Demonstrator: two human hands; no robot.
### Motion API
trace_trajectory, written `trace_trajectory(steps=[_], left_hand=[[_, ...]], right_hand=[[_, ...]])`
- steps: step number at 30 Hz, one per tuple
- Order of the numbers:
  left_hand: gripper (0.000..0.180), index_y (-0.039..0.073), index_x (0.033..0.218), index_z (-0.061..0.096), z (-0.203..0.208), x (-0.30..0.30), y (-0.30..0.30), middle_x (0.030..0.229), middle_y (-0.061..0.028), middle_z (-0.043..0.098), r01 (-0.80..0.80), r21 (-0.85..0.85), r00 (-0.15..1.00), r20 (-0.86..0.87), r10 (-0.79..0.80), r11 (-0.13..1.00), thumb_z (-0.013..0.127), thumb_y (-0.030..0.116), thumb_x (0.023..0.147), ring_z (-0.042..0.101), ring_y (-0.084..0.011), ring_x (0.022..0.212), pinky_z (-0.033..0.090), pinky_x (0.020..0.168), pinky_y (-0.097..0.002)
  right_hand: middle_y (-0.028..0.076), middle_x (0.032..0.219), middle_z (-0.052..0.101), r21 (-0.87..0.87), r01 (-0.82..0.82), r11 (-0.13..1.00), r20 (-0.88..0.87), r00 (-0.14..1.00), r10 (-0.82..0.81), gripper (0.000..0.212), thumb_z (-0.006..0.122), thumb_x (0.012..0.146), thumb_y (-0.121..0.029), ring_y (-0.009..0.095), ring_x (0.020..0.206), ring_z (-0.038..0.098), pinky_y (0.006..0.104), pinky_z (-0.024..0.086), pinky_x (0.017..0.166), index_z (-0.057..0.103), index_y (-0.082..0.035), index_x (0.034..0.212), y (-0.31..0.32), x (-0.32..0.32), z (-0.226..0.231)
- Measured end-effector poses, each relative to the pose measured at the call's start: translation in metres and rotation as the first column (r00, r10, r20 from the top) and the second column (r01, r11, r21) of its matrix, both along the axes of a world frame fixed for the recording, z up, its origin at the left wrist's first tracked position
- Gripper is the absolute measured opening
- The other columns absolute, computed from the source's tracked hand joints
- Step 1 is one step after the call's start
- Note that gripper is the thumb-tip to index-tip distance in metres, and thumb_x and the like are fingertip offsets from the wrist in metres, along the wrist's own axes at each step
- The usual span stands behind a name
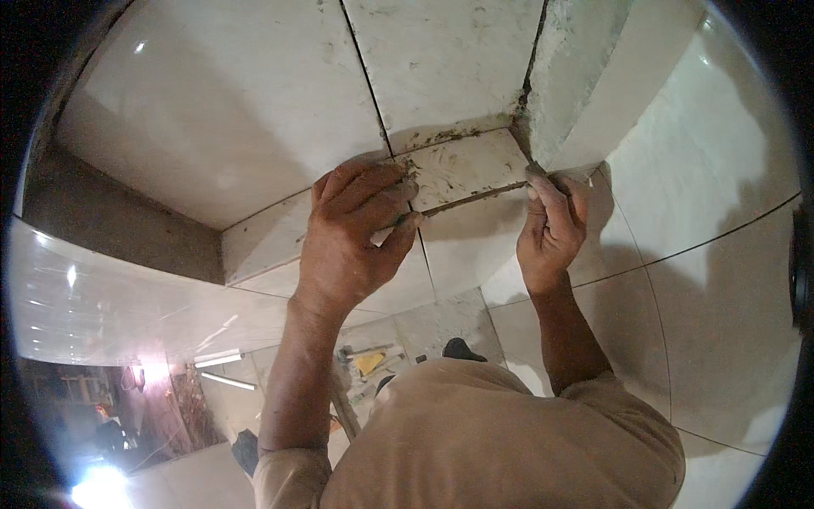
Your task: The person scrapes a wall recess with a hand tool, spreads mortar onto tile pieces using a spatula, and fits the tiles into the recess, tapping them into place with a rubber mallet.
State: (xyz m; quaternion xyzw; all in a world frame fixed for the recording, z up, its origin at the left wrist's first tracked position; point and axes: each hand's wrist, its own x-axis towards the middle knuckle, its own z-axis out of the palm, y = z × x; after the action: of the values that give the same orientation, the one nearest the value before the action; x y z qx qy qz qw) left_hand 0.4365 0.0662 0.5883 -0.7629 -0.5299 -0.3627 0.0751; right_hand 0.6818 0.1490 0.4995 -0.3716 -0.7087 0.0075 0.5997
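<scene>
A narrow, light tile strip (465,172) with smears of mortar on its face lies along a ledge, below the larger tiles. My left hand (352,225) grips its left end, fingers bent over the top and thumb at the lower edge. A small greenish bit shows by that thumb, too small to name. At the strip's lower right corner, my right hand (553,225) pinches the edge between thumb and fingers. A dark gap runs under the strip's front edge. Both hands look dusty.
Large pale wall tiles (454,59) with dark joints rise beyond the strip. A rough plastered corner (577,68) stands at the right. Below, a yellow tool (370,363) lies among other items on the floor. White tubes (225,371) and a bright lamp (100,488) are at lower left.
</scene>
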Motion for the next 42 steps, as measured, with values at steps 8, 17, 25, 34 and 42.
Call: trace_trajectory(steps=[8, 17, 25, 34, 42], left_hand=[[0.035, 0.010, 0.111, 0.073, -0.003, -0.003, -0.003, 0.122, -0.0107, 0.069, 0.019, 0.000, 0.999, -0.051, -0.019, 1.000, 0.079, 0.009, 0.077, 0.060, -0.0347, 0.119, 0.047, 0.103, -0.0451], [0.032, 0.004, 0.112, 0.070, -0.005, 0.004, -0.022, 0.123, -0.0215, 0.064, -0.006, 0.217, 0.982, 0.185, -0.035, 0.976, 0.061, -0.007, 0.083, 0.066, -0.0340, 0.108, 0.055, 0.092, -0.0396], [0.023, 0.004, 0.102, 0.070, -0.194, 0.021, -0.165, 0.094, -0.0148, 0.065, -0.142, -0.313, 0.859, 0.433, 0.274, 0.939, 0.067, -0.010, 0.084, 0.066, -0.0337, 0.088, 0.055, 0.075, -0.0401], [0.015, 0.006, 0.100, 0.067, -0.447, -0.025, -0.398, 0.089, -0.0198, 0.066, -0.271, -0.954, 0.254, 0.058, 0.965, 0.128, 0.061, 0.013, 0.089, 0.064, -0.0432, 0.097, 0.051, 0.084, -0.0491], [0.035, 0.008, 0.120, 0.066, -0.612, 0.060, -0.490, 0.121, -0.0261, 0.056, -0.140, -0.985, 0.022, 0.100, 0.995, 0.102, 0.053, 0.005, 0.088, 0.061, -0.0454, 0.109, 0.051, 0.094, -0.0500]], right_hand=[[0.016, 0.105, 0.065, 0.030, -0.069, 0.997, 0.063, 0.996, 0.067, 0.060, 0.053, 0.066, 0.018, 0.032, 0.095, 0.063, 0.0398, 0.052, 0.083, 0.071, -0.005, 0.118, -0.002, 0.006, 0.003], [0.014, 0.100, 0.066, -0.140, -0.147, 0.979, -0.225, 0.968, 0.113, 0.032, 0.063, 0.091, 0.003, 0.026, 0.089, 0.064, 0.0355, 0.051, 0.081, 0.066, -0.002, 0.122, -0.026, 0.017, 0.005], [0.012, 0.090, 0.067, -0.665, -0.260, 0.701, -0.073, 0.956, 0.284, 0.013, 0.066, 0.095, -0.006, 0.020, 0.077, 0.063, 0.0322, 0.052, 0.072, 0.068, 0.000, 0.107, -0.088, -0.009, -0.106], [0.017, 0.072, 0.064, -0.938, 0.067, 0.340, 0.309, 0.605, 0.734, 0.023, 0.074, 0.089, -0.017, 0.025, 0.068, 0.064, 0.0383, 0.050, 0.066, 0.062, 0.002, 0.087, -0.202, -0.058, -0.228], [0.022, 0.088, 0.067, -0.924, 0.016, 0.382, 0.381, -0.055, 0.923, 0.011, 0.063, 0.087, -0.005, 0.038, 0.086, 0.067, 0.0439, 0.053, 0.079, 0.067, 0.001, 0.096, -0.260, -0.140, -0.457]])
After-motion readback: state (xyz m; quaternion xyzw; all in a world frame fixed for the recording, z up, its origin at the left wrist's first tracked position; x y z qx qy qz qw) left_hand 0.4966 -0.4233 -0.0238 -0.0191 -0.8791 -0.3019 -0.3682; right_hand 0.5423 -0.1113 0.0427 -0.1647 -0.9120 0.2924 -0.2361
